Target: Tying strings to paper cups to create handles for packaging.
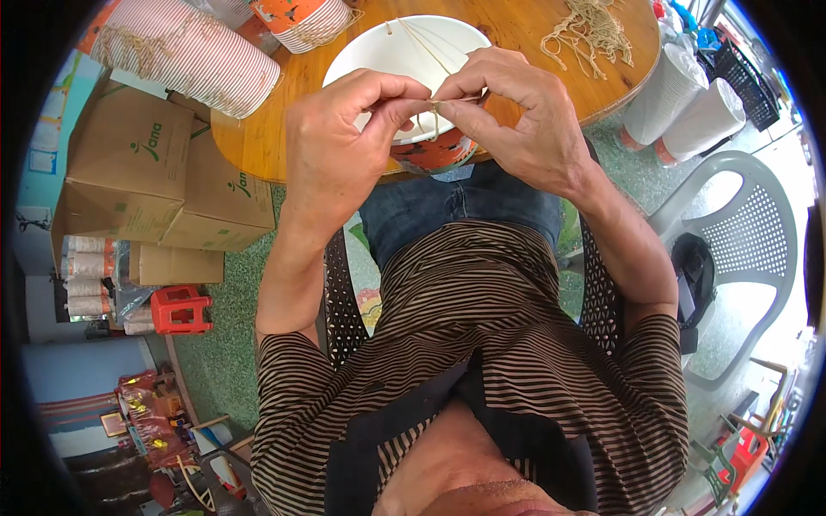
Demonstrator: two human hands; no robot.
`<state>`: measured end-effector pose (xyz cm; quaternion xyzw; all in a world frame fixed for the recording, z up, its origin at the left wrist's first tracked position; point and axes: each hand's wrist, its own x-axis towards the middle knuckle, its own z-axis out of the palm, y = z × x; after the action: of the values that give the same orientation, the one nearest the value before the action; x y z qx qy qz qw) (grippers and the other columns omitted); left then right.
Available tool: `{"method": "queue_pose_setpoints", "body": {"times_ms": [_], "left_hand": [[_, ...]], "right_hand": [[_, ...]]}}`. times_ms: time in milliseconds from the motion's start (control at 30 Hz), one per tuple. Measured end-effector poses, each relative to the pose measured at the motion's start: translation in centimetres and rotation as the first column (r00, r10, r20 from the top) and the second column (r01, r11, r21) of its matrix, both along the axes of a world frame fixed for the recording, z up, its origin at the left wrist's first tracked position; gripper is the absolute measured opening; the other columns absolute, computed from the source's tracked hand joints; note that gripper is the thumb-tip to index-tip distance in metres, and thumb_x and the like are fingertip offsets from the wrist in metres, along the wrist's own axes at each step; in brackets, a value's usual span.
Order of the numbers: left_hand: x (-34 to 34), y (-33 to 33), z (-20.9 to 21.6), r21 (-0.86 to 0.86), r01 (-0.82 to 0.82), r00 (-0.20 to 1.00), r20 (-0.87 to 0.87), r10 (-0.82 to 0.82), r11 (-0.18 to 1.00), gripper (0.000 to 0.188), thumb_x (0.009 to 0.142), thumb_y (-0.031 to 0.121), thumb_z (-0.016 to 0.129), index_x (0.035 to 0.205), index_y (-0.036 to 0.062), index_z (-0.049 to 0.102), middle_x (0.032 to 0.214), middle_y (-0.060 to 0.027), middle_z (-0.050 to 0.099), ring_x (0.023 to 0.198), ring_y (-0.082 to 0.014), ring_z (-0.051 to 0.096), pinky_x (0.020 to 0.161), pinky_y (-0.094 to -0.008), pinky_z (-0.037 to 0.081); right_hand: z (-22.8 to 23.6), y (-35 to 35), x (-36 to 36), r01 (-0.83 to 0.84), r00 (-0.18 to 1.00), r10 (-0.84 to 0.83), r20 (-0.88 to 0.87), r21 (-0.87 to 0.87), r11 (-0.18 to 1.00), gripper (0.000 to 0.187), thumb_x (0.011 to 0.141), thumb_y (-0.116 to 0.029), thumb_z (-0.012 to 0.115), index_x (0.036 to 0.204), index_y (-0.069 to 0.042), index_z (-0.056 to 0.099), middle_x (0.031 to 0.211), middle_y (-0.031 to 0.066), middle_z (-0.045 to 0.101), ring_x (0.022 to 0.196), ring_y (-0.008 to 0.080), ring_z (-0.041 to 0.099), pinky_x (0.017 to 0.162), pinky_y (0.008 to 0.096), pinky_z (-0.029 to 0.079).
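A paper bucket (361, 53), white inside and orange with dark shapes outside, stands at the table's near edge, tilted toward me. A thin tan string (424, 49) runs from a hole in its far rim across the opening to my fingers. My left hand (335, 146) pinches the string between thumb and forefinger above the near rim. Facing it, my right hand (525, 116) pinches the same string, the fingertips of both hands almost touching. A small loop of string hangs below them against the near rim.
On the wooden table (249, 138) lie long stacks of nested buckets (194, 60) at the left, another stack (301, 21) beside them, and a heap of loose strings (594, 34) at the right. Cardboard boxes (129, 159) stand left; a grey plastic chair (748, 215) stands right.
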<state>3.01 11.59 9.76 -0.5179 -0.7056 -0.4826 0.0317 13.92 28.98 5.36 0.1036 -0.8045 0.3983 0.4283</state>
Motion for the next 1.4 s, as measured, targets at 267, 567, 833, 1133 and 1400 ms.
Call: {"method": "queue_pose_setpoints", "body": {"times_ms": [267, 567, 833, 1133, 1400], "left_hand": [[-1.3, -0.5, -0.1, -0.136, 0.128, 0.941, 0.329, -0.077, 0.982, 0.008, 0.097, 0.005, 0.07, 0.099, -0.0024, 0.07, 0.086, -0.002, 0.072, 0.081, -0.0096, 0.066, 0.072, -0.0267, 0.054], [-2.1, -0.9, 1.1, -0.179, 0.355, 0.869, 0.426, -0.253, 0.917, 0.015, 0.104, 0.013, 0.066, 0.107, -0.0008, 0.066, 0.102, -0.0016, 0.067, 0.094, -0.0081, 0.063, 0.085, -0.0236, 0.052], [-1.9, -0.8, 1.0, -0.15, 0.329, 0.877, 0.413, -0.243, 0.932, 0.015, 0.103, 0.013, 0.067, 0.104, -0.0016, 0.067, 0.097, -0.0004, 0.068, 0.089, -0.0065, 0.062, 0.082, -0.0234, 0.053], [-1.6, -0.5, 0.6, -0.101, 0.29, 0.881, 0.415, -0.225, 0.952, 0.013, 0.102, 0.01, 0.068, 0.102, -0.0032, 0.068, 0.092, -0.0009, 0.068, 0.085, -0.0059, 0.062, 0.078, -0.023, 0.054], [-1.3, -0.7, 0.9, -0.114, 0.29, 0.879, 0.425, -0.217, 0.95, 0.013, 0.1, 0.01, 0.069, 0.101, -0.0033, 0.068, 0.093, -0.0014, 0.069, 0.087, -0.0058, 0.062, 0.079, -0.0226, 0.054]], "right_hand": [[-0.2, -0.1, -0.2, 0.002, 1.0, -0.002, 0.007, -0.002, 1.0, 0.01, 0.087, -0.013, 0.076, 0.091, -0.005, 0.075, 0.079, 0.0048, 0.069, 0.071, 0.019, 0.064, 0.079, 0.0339, 0.052], [-0.4, -1.0, -0.2, 0.047, 0.997, -0.052, -0.048, -0.1, 0.994, 0.008, 0.084, -0.006, 0.073, 0.091, -0.005, 0.071, 0.081, 0.0052, 0.069, 0.076, 0.0205, 0.068, 0.079, 0.0337, 0.053], [-0.6, 0.1, -0.6, -0.007, 0.984, 0.03, -0.173, 0.13, 0.992, 0.008, 0.082, -0.003, 0.074, 0.088, -0.007, 0.071, 0.077, 0.0043, 0.066, 0.072, 0.0209, 0.065, 0.078, 0.0345, 0.052], [-0.1, -0.2, -0.3, -0.031, 0.989, 0.044, -0.142, 0.092, 0.995, 0.007, 0.081, -0.006, 0.078, 0.086, -0.007, 0.072, 0.074, 0.0038, 0.066, 0.07, 0.0202, 0.065, 0.076, 0.0335, 0.051], [-0.6, -0.2, -0.5, 0.014, 0.989, -0.001, -0.146, 0.085, 0.996, 0.007, 0.081, -0.005, 0.077, 0.085, -0.006, 0.072, 0.074, 0.0037, 0.066, 0.069, 0.0211, 0.065, 0.075, 0.0337, 0.052]]}}
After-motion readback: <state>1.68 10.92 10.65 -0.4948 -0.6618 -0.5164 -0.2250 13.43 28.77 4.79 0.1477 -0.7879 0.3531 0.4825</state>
